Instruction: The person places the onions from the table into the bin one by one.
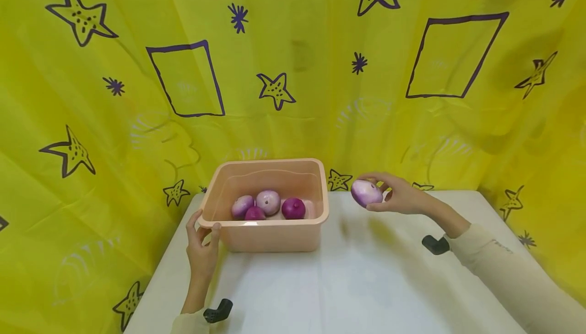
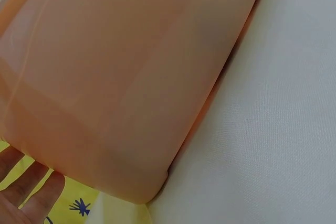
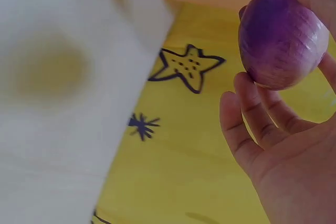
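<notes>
A peach plastic bin (image 1: 274,237) stands on the white table, holding several round purple vegetables that look like onions, among them a pale one (image 1: 268,202) and a dark magenta one (image 1: 293,208). My left hand (image 1: 202,252) grips the bin's near left corner at the rim; its fingers also show against the bin wall (image 2: 105,87) in the left wrist view. To the right of the bin, above the table, my right hand (image 1: 400,195) pinches a purple-and-white onion (image 1: 366,193) between thumb and fingers. That onion (image 3: 283,38) looks glossy and streaked in the right wrist view.
The white table (image 1: 366,283) reaches back to a yellow curtain (image 1: 311,135) printed with dark stars and squares, which also hangs at both sides. A black wrist mount (image 1: 435,245) sits by the right cuff, another (image 1: 218,311) by the left.
</notes>
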Motion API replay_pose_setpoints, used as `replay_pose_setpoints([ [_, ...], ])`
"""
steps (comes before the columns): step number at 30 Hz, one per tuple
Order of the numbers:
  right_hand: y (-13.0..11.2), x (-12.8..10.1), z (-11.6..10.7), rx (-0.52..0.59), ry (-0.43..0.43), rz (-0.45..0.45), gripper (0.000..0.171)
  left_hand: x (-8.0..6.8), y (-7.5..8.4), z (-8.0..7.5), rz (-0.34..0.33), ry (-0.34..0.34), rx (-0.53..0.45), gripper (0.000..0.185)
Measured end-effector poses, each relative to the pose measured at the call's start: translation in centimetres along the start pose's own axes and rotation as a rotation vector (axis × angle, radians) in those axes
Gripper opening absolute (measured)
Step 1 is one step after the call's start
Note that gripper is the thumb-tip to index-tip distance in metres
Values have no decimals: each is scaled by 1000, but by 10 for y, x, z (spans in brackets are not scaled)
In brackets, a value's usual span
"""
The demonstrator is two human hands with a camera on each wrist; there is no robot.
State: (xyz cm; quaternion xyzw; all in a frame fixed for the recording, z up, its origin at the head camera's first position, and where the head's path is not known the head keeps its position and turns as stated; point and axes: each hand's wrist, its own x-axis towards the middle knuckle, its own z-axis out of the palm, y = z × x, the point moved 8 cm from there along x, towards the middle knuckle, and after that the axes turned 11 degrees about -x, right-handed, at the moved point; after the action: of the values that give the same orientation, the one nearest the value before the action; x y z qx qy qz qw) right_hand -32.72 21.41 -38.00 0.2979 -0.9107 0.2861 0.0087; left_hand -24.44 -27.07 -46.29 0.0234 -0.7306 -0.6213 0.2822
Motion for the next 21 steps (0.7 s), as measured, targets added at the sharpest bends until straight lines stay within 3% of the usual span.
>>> replay_pose_setpoints([
  [10, -20, 17, -38, -48, 25, -36, 68, -2, 1, 0, -1, 1, -17, 59],
  [21, -35, 42, -40, -59, 12, -46, 68, -1, 2, 1, 6, 1, -16, 59],
])
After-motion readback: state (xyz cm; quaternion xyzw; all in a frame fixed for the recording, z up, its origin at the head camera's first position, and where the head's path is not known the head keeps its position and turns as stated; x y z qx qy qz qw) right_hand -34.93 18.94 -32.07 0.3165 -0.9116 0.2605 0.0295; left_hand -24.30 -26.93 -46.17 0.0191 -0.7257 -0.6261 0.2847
